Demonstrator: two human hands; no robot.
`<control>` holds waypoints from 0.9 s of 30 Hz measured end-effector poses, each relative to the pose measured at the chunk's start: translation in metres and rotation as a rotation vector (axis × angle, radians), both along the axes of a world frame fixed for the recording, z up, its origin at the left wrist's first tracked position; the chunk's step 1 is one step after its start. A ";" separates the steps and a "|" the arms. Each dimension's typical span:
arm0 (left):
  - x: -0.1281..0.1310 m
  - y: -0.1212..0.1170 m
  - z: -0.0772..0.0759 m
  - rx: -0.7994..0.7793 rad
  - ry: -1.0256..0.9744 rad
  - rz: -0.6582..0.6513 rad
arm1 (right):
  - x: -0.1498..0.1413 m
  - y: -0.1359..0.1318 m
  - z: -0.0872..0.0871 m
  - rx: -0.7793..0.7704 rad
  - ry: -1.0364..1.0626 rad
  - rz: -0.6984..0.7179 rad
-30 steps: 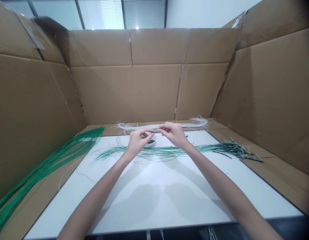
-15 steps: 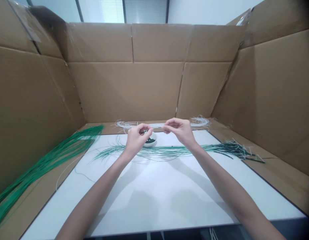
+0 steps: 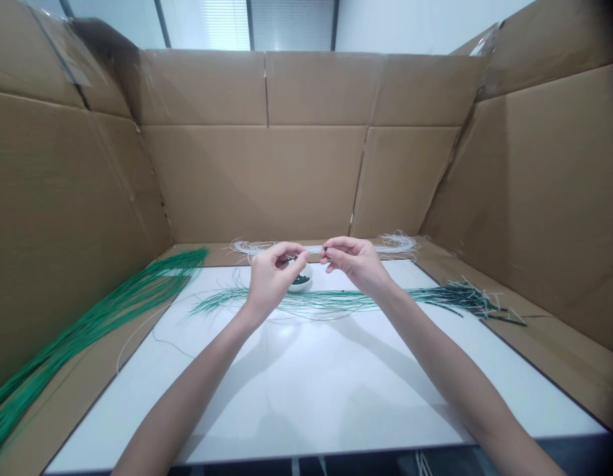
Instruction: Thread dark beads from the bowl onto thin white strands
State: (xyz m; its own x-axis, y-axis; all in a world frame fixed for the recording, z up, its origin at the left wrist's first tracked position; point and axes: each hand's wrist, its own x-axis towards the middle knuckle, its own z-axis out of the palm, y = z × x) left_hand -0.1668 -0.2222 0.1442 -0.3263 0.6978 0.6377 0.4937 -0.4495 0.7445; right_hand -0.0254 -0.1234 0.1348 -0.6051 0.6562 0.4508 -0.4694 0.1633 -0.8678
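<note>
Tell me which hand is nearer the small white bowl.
Left. The left hand is right at the bowl's left side, overlapping the small white bowl in this view; the right hand is farther off, above and to the bowl's right.

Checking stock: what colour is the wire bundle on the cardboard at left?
The wire bundle is green, best seen in the head view.

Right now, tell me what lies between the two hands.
In the head view, a white strand spans the gap between the left hand and right hand, above a small white bowl of dark green bits.
</note>
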 end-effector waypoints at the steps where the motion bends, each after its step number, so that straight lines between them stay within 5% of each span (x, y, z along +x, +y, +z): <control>1: 0.001 -0.001 0.000 0.010 0.014 0.005 | 0.000 0.000 0.000 -0.004 -0.003 0.012; 27: 0.001 0.000 -0.003 0.072 0.158 0.049 | 0.000 0.002 -0.002 0.032 -0.032 0.037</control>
State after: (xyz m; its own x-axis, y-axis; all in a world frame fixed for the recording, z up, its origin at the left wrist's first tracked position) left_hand -0.1655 -0.2223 0.1413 -0.2506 0.6342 0.7315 0.6243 -0.4716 0.6228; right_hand -0.0255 -0.1212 0.1323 -0.6434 0.6188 0.4508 -0.4476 0.1737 -0.8772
